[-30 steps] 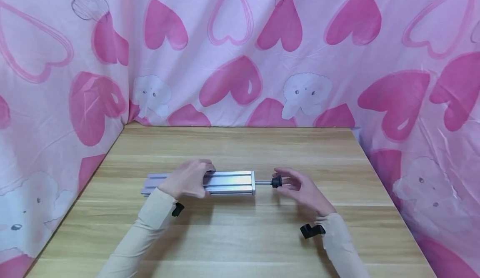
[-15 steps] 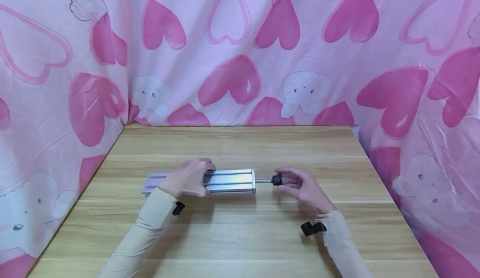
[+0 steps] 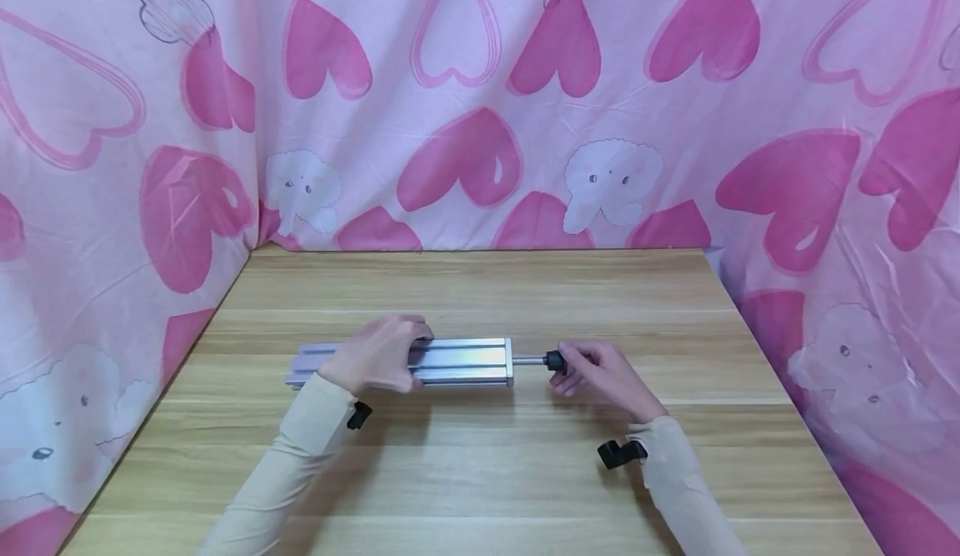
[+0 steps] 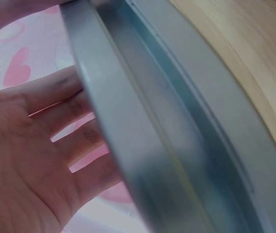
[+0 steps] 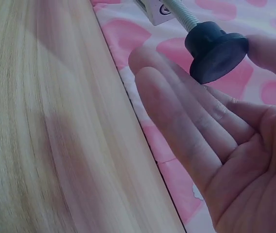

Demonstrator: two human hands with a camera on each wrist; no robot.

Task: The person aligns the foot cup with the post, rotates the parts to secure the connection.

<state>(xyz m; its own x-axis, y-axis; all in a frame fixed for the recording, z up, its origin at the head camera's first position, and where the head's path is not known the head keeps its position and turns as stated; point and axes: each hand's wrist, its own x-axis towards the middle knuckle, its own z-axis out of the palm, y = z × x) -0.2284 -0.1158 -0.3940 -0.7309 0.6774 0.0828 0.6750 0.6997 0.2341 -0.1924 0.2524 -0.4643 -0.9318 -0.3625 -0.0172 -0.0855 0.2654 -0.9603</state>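
Left hand (image 3: 372, 358) grips silver grooved metal bar (image 3: 463, 363), likely steadying it | right hand (image 3: 602, 374) pinches black round plastic-looking foot (image 5: 215, 54)

Taking the far edge in the head view as 12 o'clock, the counter (image 3: 480, 473) is pale brown wood with streaked grain running between 9 and 3 o'clock. Its far edge is straight; the side edges spread from 11 towards 8 and from 1 towards 4 o'clock, and at 6 the surface runs out of view. Soft shadows (image 3: 326, 489) lie on it towards 8 and 4 o'clock and near its middle. A bar (image 3: 461, 363) is just off the middle towards 10 o'clock, lengthwise from 9 to 3; whether it touches the wood cannot be told.
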